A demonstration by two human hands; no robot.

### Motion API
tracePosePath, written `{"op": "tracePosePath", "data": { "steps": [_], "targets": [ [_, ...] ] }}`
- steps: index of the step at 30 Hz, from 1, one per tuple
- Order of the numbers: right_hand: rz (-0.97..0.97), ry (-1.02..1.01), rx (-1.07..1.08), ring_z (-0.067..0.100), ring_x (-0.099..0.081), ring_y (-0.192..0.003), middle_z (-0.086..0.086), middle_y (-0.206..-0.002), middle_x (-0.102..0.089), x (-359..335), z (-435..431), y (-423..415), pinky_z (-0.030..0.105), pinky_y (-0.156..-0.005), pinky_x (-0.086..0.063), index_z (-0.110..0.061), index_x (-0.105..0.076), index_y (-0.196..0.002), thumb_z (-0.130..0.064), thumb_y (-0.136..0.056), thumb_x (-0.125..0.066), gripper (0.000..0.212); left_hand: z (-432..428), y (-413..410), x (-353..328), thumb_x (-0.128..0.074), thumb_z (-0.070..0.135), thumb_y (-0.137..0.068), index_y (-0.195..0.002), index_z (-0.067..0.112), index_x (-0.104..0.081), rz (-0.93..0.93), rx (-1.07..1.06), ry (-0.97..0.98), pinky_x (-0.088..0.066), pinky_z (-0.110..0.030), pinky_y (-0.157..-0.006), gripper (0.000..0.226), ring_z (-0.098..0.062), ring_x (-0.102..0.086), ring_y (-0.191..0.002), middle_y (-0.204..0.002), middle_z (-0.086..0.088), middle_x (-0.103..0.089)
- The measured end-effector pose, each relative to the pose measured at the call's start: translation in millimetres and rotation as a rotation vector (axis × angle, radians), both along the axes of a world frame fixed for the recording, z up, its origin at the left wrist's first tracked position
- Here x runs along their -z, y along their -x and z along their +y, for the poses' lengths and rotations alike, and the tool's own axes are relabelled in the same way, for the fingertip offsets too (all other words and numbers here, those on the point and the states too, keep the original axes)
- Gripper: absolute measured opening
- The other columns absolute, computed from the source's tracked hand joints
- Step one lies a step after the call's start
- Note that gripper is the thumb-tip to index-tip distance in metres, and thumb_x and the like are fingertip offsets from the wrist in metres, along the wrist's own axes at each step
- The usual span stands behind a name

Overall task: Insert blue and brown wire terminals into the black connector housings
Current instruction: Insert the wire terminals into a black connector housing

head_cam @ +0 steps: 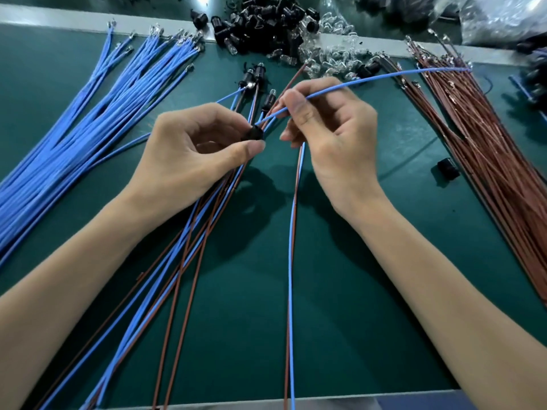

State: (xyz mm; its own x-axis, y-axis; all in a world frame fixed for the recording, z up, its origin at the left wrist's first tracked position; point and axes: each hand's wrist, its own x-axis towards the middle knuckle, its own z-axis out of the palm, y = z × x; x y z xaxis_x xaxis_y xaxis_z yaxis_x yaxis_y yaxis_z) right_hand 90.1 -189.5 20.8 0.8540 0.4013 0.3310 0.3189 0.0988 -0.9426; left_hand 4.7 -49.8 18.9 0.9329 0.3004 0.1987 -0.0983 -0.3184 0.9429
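Observation:
My left hand (189, 152) pinches a small black connector housing (253, 134) between thumb and fingers at the middle of the green mat. My right hand (328, 134) pinches a blue wire (384, 76) just behind its tip, and that tip meets the housing. The wire arcs off to the right over the brown bundle. A brown wire (291, 79) rises behind my right fingers. A blue and brown wire pair (291, 261) hangs below my right hand toward the table's front edge.
Loose blue wires (74, 128) fan out on the left, brown wires (503, 161) on the right. Black housings (260, 28) and clear bulbs (331, 51) are heaped at the back. Finished assemblies (251, 78) lie behind my hands, their wires trailing forward. A lone black housing (447, 170) sits at right.

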Motion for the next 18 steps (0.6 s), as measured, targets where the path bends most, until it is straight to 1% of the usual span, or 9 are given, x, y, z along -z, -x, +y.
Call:
{"op": "tracePosePath", "data": {
  "steps": [2,4,6,10,13,14,16,17,18],
  "targets": [
    [0.017,0.041,-0.018,0.004,-0.058,-0.055,-0.002,-0.071,-0.064,0.9,-1.1,-2.6,0.018,-0.054,-0.045,-0.020,-0.061,-0.079,-0.012,-0.089,-0.062,0.013,0.3,-0.4,0.4,-0.074,0.026,-0.073,-0.084,0.025,-0.065,-0.005,-0.003,-0.004,-0.048,-0.009,-0.071,0.014,0.006,-0.063,-0.071,-0.075,0.022,-0.069],
    [0.030,0.050,-0.036,0.004,-0.057,-0.058,-0.001,-0.073,-0.064,1.5,-2.0,-5.1,0.019,-0.055,-0.045,-0.021,-0.063,-0.078,-0.015,-0.088,-0.063,0.011,0.8,-0.9,0.6,-0.074,0.025,-0.073,-0.084,0.025,-0.065,-0.008,-0.014,-0.003,-0.046,-0.007,-0.069,0.014,0.007,-0.063,-0.069,-0.074,0.023,-0.069],
    [0.033,0.052,-0.048,0.005,-0.055,-0.061,0.001,-0.076,-0.063,2.3,-2.2,-6.2,0.020,-0.056,-0.045,-0.022,-0.064,-0.078,-0.016,-0.087,-0.063,0.011,1.5,-1.2,0.6,-0.074,0.025,-0.073,-0.084,0.025,-0.065,-0.007,-0.022,-0.005,-0.046,-0.007,-0.069,0.013,0.007,-0.062,-0.069,-0.074,0.023,-0.069],
    [0.011,0.063,-0.068,0.002,-0.055,-0.069,-0.005,-0.080,-0.062,2.9,-2.2,-6.0,0.018,-0.058,-0.045,-0.023,-0.064,-0.077,-0.016,-0.087,-0.063,0.012,3.4,-1.1,1.9,-0.076,0.023,-0.076,-0.084,0.026,-0.066,0.000,-0.028,-0.023,-0.047,-0.008,-0.070,0.013,0.006,-0.062,-0.069,-0.073,0.021,-0.069],
    [-0.031,0.081,-0.077,0.005,-0.055,-0.076,-0.006,-0.084,-0.057,0.9,-3.7,-7.3,0.020,-0.060,-0.045,-0.022,-0.063,-0.077,-0.015,-0.087,-0.063,0.012,4.7,-1.1,1.6,-0.076,0.020,-0.077,-0.083,0.027,-0.067,-0.002,-0.034,-0.027,-0.048,-0.009,-0.071,0.013,0.006,-0.062,-0.068,-0.072,0.021,-0.069],
    [-0.046,0.091,-0.074,0.006,-0.055,-0.078,-0.006,-0.085,-0.056,0.7,-4.0,-7.8,0.023,-0.059,-0.046,-0.021,-0.063,-0.078,-0.014,-0.087,-0.063,0.012,4.7,-1.0,1.1,-0.076,0.021,-0.077,-0.083,0.028,-0.067,-0.003,-0.032,-0.028,-0.049,-0.010,-0.071,0.013,0.006,-0.061,-0.068,-0.072,0.021,-0.069],
    [-0.063,0.120,-0.066,0.006,-0.054,-0.082,-0.003,-0.088,-0.054,1.9,-3.7,-7.6,0.036,-0.058,-0.048,-0.022,-0.064,-0.079,-0.011,-0.086,-0.066,0.013,3.3,-0.3,-0.5,-0.075,0.025,-0.076,-0.084,0.028,-0.067,0.001,-0.009,-0.032,-0.049,-0.010,-0.070,0.011,0.005,-0.061,-0.067,-0.072,0.020,-0.069],
    [-0.060,0.130,-0.070,0.006,-0.054,-0.082,-0.003,-0.089,-0.053,2.8,-3.1,-6.8,0.042,-0.061,-0.049,-0.023,-0.064,-0.080,-0.010,-0.085,-0.067,0.014,2.0,0.2,-1.0,-0.074,0.026,-0.075,-0.084,0.027,-0.067,0.006,0.009,-0.029,-0.049,-0.010,-0.069,0.011,0.005,-0.060,-0.066,-0.071,0.020,-0.069],
    [-0.052,0.132,-0.084,0.006,-0.053,-0.081,-0.002,-0.090,-0.053,3.3,-2.3,-5.7,0.044,-0.064,-0.049,-0.024,-0.064,-0.081,-0.009,-0.085,-0.067,0.016,0.4,0.7,-1.2,-0.073,0.026,-0.074,-0.084,0.025,-0.067,0.011,0.026,-0.025,-0.048,-0.009,-0.067,0.011,0.006,-0.060,-0.065,-0.070,0.020,-0.069]
  ]
}}
